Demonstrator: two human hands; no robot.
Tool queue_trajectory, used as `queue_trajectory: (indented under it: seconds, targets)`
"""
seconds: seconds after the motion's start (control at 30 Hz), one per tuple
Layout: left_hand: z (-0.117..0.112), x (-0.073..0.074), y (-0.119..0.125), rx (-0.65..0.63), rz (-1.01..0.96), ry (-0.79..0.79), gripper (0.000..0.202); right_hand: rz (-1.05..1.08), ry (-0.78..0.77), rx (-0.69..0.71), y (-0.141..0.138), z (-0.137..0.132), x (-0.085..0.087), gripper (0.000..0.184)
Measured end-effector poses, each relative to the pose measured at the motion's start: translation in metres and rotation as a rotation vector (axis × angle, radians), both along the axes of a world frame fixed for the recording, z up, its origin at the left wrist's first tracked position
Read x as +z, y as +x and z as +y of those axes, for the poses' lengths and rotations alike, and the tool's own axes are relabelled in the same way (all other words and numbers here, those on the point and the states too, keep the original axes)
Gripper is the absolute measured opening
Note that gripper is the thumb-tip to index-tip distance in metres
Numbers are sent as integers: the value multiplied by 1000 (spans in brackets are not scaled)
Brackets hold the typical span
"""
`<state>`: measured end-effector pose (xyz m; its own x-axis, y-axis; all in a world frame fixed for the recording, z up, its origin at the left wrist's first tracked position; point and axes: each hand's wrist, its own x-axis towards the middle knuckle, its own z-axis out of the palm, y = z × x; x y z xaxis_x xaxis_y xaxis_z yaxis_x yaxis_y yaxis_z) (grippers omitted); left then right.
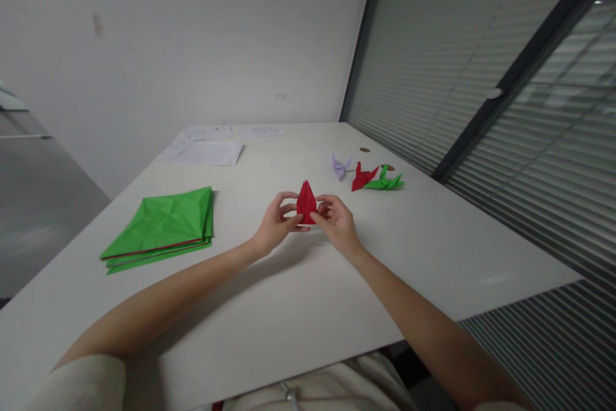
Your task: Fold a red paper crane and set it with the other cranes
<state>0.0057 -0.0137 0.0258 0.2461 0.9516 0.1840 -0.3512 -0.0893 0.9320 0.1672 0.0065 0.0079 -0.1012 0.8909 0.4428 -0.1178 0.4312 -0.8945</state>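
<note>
A piece of folded red origami paper (307, 201) is held up just above the table, its narrow pointed end upward and a crease down its middle. My left hand (279, 218) grips its left edge, thumb in front and fingers behind. On the other side my right hand (337, 218) pinches the right edge the same way. Beyond and to the right stand folded paper cranes: a purple crane (340, 167), a red crane (362, 176) and a green crane (385, 180).
A stack of creased, mostly green paper sheets (166, 222) lies at the left of the white table (269, 321). Printed papers (206, 152) rest toward the far left. Blinds (481, 77) and a dark frame run along the right side, and a wall (192, 33) stands behind.
</note>
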Motion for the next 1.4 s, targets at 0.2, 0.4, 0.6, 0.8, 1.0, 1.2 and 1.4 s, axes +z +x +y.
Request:
queue_trajectory:
  seconds: [0.2,0.4,0.6,0.8,1.0,1.2,1.4]
  targets:
    - [1,-1,-1,6,-32,-16,42,51,-108,16,0,0,3,29]
    - [3,-2,-3,-35,-10,-5,33,18,-194,72,1,-4,8,27]
    - [5,0,-5,-44,13,20,34,33,-163,76,1,-3,9,28]
    - [4,2,-5,-3,-29,-84,26,36,-119,73,0,-2,5,16]
    - [4,2,-5,57,-15,-118,23,32,-112,87,2,-1,1,13]
    - [2,8,-4,1,-111,-160,24,52,-117,115,3,0,1,16]
    - [3,5,-4,41,-9,-99,26,9,-106,63,1,-2,4,13]
